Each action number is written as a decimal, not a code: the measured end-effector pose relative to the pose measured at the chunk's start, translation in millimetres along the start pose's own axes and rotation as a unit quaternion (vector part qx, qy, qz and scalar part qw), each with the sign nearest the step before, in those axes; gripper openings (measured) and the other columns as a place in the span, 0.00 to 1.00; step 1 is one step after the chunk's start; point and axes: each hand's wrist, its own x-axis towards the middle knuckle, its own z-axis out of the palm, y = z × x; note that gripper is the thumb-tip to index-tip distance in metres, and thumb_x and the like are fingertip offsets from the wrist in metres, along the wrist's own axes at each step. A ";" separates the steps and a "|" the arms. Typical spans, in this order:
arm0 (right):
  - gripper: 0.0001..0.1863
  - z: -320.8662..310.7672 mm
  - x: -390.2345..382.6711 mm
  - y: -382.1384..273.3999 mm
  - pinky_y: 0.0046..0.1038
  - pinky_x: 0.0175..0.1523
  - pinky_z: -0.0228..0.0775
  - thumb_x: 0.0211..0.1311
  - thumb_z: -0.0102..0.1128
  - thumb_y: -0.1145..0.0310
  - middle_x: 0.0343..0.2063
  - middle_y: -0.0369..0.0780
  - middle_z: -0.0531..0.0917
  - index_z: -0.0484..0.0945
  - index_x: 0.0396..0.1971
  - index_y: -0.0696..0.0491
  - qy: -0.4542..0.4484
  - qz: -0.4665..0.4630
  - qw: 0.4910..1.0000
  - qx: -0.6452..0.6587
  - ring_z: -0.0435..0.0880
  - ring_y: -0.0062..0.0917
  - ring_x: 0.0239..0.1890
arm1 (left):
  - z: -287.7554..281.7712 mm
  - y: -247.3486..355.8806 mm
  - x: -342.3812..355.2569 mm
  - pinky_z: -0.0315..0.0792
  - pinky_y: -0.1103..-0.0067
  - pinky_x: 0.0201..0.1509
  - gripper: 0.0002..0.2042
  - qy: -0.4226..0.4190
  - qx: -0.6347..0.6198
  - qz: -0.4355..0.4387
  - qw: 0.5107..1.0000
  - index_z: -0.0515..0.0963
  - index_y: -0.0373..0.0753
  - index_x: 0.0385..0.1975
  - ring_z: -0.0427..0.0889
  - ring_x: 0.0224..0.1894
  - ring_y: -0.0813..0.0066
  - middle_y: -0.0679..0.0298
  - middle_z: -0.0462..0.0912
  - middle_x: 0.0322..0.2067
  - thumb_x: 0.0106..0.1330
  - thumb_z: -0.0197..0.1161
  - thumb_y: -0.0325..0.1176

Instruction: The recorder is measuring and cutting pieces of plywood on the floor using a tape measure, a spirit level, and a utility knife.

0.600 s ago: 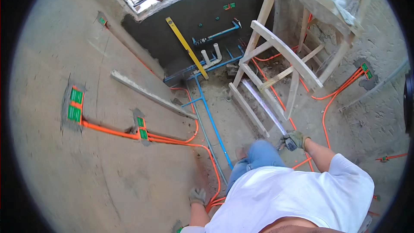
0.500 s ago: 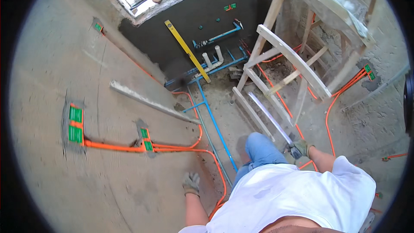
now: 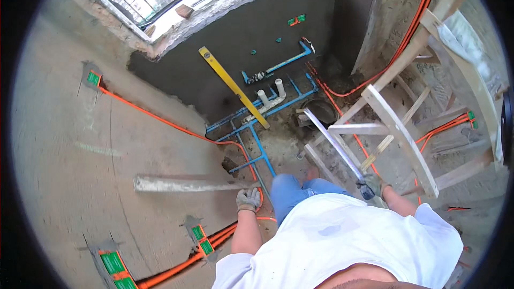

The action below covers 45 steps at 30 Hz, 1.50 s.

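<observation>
My right hand [image 3: 379, 186], in a grey-green work glove, is closed at the near end of a long silvery metal bar [image 3: 334, 144]. A dark, blade-like piece [image 3: 366, 190] shows at that end; its kind is unclear. The bar slants away to the upper left, past the wooden trestle. My left hand [image 3: 248, 199], gloved too, is empty with its fingers loosely bent and apart. It hovers just below the near end of a pale, mortar-crusted board [image 3: 187, 184] along the left wall. Whether it touches the board cannot be told.
A wooden trestle [image 3: 401, 134] stands at the right. A yellow spirit level [image 3: 234, 86] leans on the dark far wall. Blue pipes [image 3: 259, 147] and white pipe stubs [image 3: 279, 86] rise there; a black bucket [image 3: 316, 113] sits nearby. Orange conduits [image 3: 160, 115] cross the left wall.
My view has shifted forward, toward the window wall. My left hand has come up beside the board's near end. The metal bar stays in my right hand.
</observation>
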 end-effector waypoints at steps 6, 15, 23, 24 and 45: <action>0.14 -27.2 51.1 -150.3 0.25 0.29 0.72 0.60 0.62 0.65 0.28 0.41 0.86 0.85 0.39 0.61 0.075 0.068 0.983 0.152 0.80 0.20 0.24 | 147.2 73.6 59.5 0.64 0.54 0.62 0.25 -0.009 0.090 0.002 0.996 0.64 0.42 0.55 0.67 0.66 0.51 0.61 0.67 0.64 0.66 0.56 0.51; 0.15 51.3 43.8 -172.5 0.27 0.33 0.75 0.63 0.59 0.65 0.30 0.42 0.86 0.83 0.40 0.62 0.225 0.152 0.960 -0.067 0.83 0.25 0.30 | 498.0 296.6 199.9 0.70 0.50 0.56 0.30 -0.167 0.336 0.123 0.919 0.75 0.42 0.56 0.76 0.55 0.52 0.57 0.74 0.58 0.57 0.68 0.54; 0.14 145.5 11.1 -238.8 0.27 0.36 0.78 0.59 0.62 0.66 0.31 0.42 0.86 0.82 0.39 0.61 0.234 0.333 0.792 0.456 0.85 0.26 0.31 | 653.6 391.2 282.1 0.79 0.64 0.44 0.19 -0.041 0.339 0.331 0.880 0.79 0.40 0.45 0.82 0.36 0.62 0.60 0.82 0.40 0.54 0.74 0.33; 0.15 152.3 11.6 -242.2 0.29 0.39 0.79 0.56 0.62 0.65 0.31 0.42 0.86 0.82 0.38 0.60 0.216 0.384 0.807 0.394 0.86 0.26 0.31 | 659.8 401.0 291.3 0.79 0.64 0.44 0.19 -0.030 0.351 0.327 0.877 0.79 0.40 0.45 0.82 0.36 0.62 0.60 0.82 0.40 0.54 0.74 0.33; 0.15 244.8 -29.6 -118.9 0.27 0.39 0.76 0.60 0.61 0.65 0.31 0.43 0.86 0.83 0.37 0.62 0.262 0.171 0.800 0.512 0.83 0.26 0.32 | 456.9 195.2 94.4 0.72 0.80 0.38 0.17 -0.271 0.423 0.597 0.625 0.68 0.38 0.35 0.69 0.30 0.81 0.71 0.71 0.29 0.49 0.68 0.19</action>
